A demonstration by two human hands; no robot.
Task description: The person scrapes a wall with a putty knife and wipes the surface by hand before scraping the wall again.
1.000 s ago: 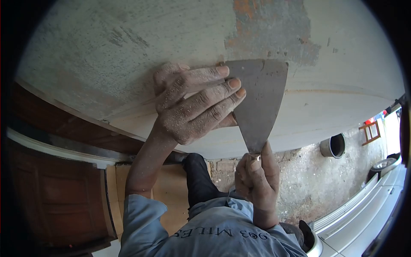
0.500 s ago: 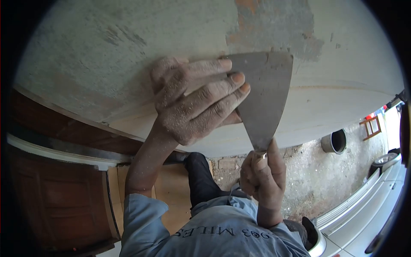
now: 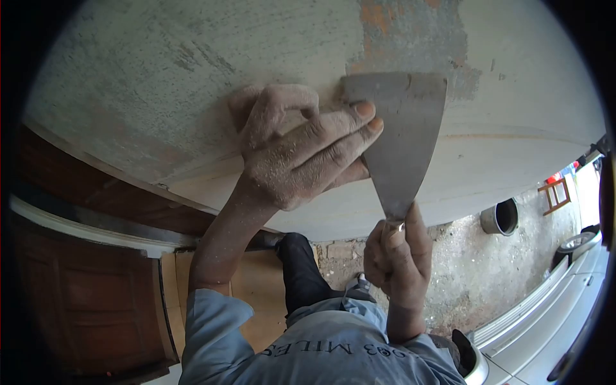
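My right hand (image 3: 401, 256) is closed round the handle of a wide putty knife (image 3: 404, 138), whose blade points up toward a pale, patchy surface (image 3: 282, 45). Dust covers my left hand (image 3: 301, 151), which pinches the blade's left side. Two of its fingertips lie on the front of the metal, the thumb is partly hidden behind it, and the other fingers are bent back beside the surface. The blade's wide edge is near a grey and orange patch (image 3: 417, 38).
A brown panelled door (image 3: 96, 301) is at the lower left. On the rough floor (image 3: 475, 276) at right are a round metal container (image 3: 500, 217) and a small wooden stool (image 3: 556, 196). A silver car (image 3: 564, 301) stands at the lower right.
Both hands and the putty knife have shifted slightly right. One finger of my left hand has curled back off the blade.
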